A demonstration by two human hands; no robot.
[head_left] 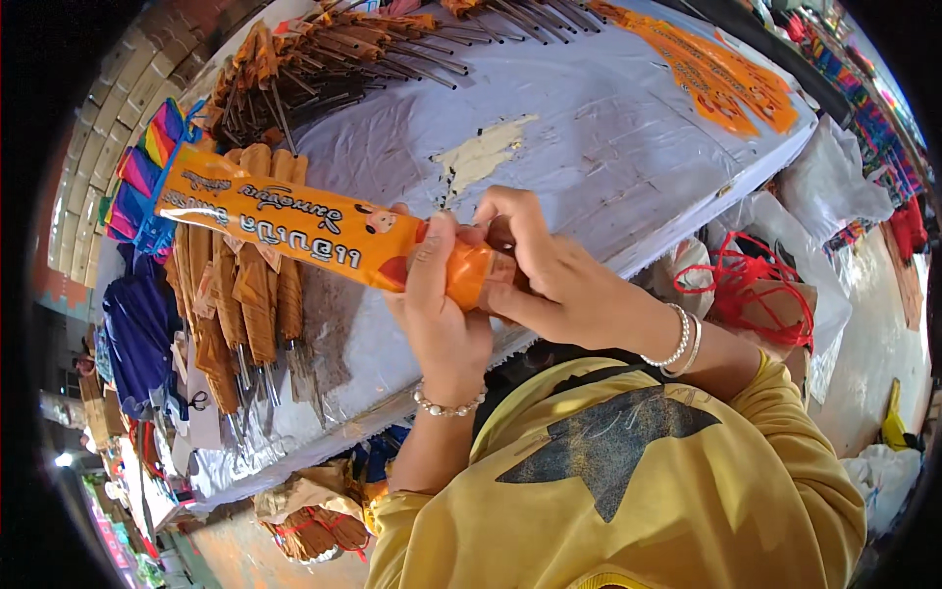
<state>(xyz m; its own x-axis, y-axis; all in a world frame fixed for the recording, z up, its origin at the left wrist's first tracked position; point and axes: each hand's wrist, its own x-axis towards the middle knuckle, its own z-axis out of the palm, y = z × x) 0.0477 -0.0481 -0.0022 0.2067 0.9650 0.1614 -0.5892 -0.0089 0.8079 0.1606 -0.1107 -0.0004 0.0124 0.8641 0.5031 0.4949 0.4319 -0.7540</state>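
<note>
Nearest the camera, a yellow shirt (628, 437) with a dark star across the front. Just beyond, above the near part of the tabletop (608, 128), a long, glossy orange sleeve (285, 226), slanting away to the left. Wrapped about the right-hand end of this sleeve, the left fingers (429, 265), with the thumb laid across the upper face. Curled close together at the very tip, the right fingers (528, 218), apparently pinching the film; partly hidden, so cannot tell how tightly.

Could tear at the pinched end, most likely from too hard a tug on such thin-looking film. Could also twist or slide out of line from a loosened left grip, with support at one end only. In that case, a dipping far end and a likely knock against the brown folded bundles (257, 304) just beneath in this view. Possible snagging, too, on the beaded bracelet (449, 404) at the left wrist, or on the ragged-edged pale patch (481, 155) of the tabletop. With a wide swing toward the back, risk of catching on the jutting rods of the orange-brown heap (314, 54). For the fanned orange wrappers (731, 83) near the far right edge, a possible slide off the side, if bumped.
</note>
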